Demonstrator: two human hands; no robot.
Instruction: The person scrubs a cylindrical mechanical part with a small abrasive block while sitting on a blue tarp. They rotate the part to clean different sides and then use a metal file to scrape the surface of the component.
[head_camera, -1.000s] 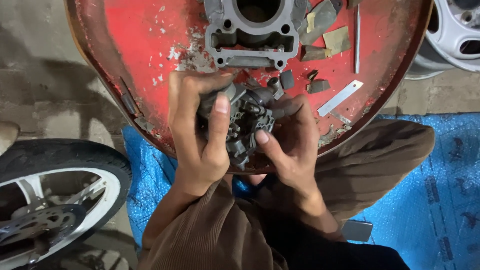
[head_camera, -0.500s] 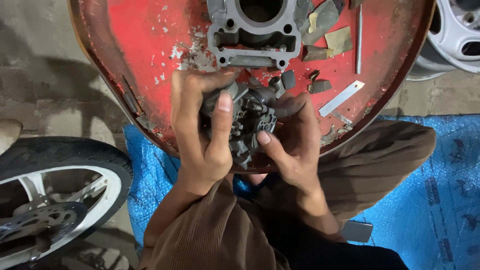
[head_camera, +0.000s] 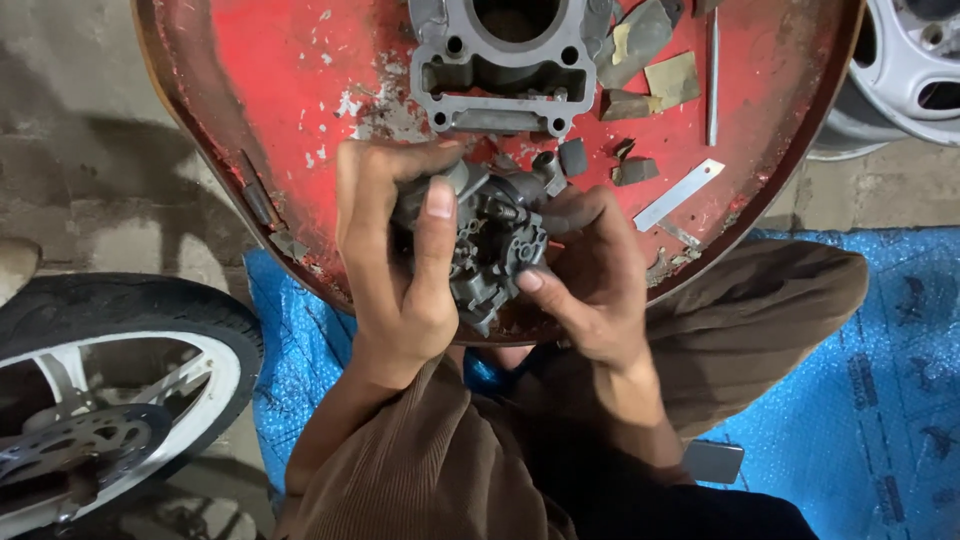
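Your bench is a round red top (head_camera: 270, 90), its paint chipped and its rim rusted. On it, at the far edge, lies a grey cylinder block (head_camera: 500, 70). Right of that you have scraps of gasket (head_camera: 672, 80), a thin rod (head_camera: 712, 80) and a flat metal strip (head_camera: 678, 195), with small dark bits (head_camera: 634, 170) between them. Under the top a blue sheet (head_camera: 880, 400) covers the concrete floor (head_camera: 80, 150).
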